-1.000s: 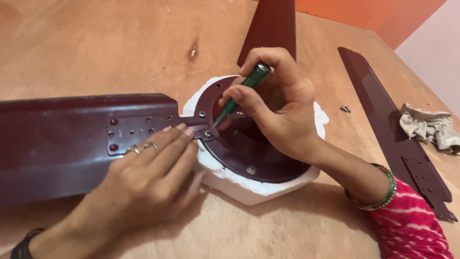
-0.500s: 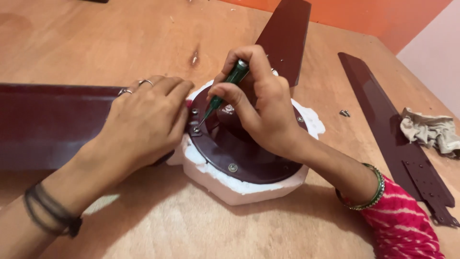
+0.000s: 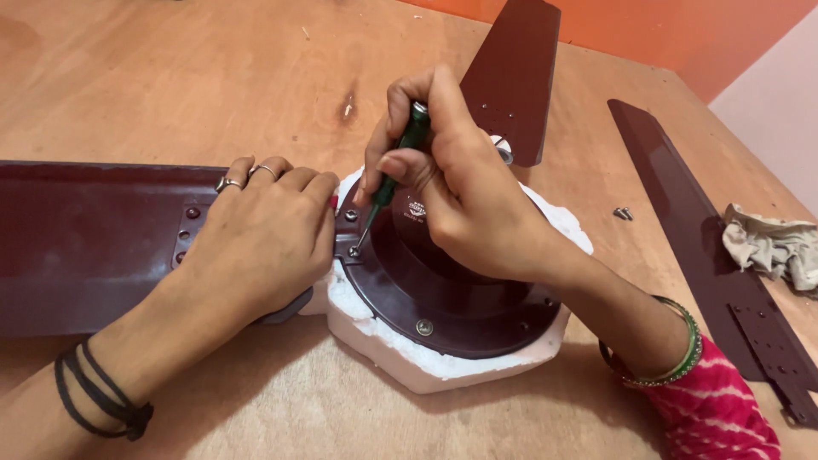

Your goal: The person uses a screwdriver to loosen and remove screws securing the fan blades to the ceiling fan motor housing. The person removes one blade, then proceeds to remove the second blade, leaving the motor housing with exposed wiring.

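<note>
A dark maroon fan motor housing (image 3: 452,307) rests in a white foam block (image 3: 400,353) on the wooden table. My left hand (image 3: 264,238) presses flat on the inner end of a maroon fan blade (image 3: 85,243) where it meets the housing rim. My right hand (image 3: 464,196) grips a green-handled screwdriver (image 3: 400,158), its tip set on a screw (image 3: 354,251) at the blade bracket. A second blade (image 3: 515,72) sticks out from the far side of the housing.
A third maroon blade (image 3: 699,230) lies loose on the right of the table, with a crumpled grey rag (image 3: 771,247) beside it. Two small screws (image 3: 624,213) lie between that blade and the foam. An orange wall runs behind the table.
My left hand has slid up over the blade's end and now covers it next to the bracket. The screwdriver has tipped more upright onto the screw. The view has shifted closer.
</note>
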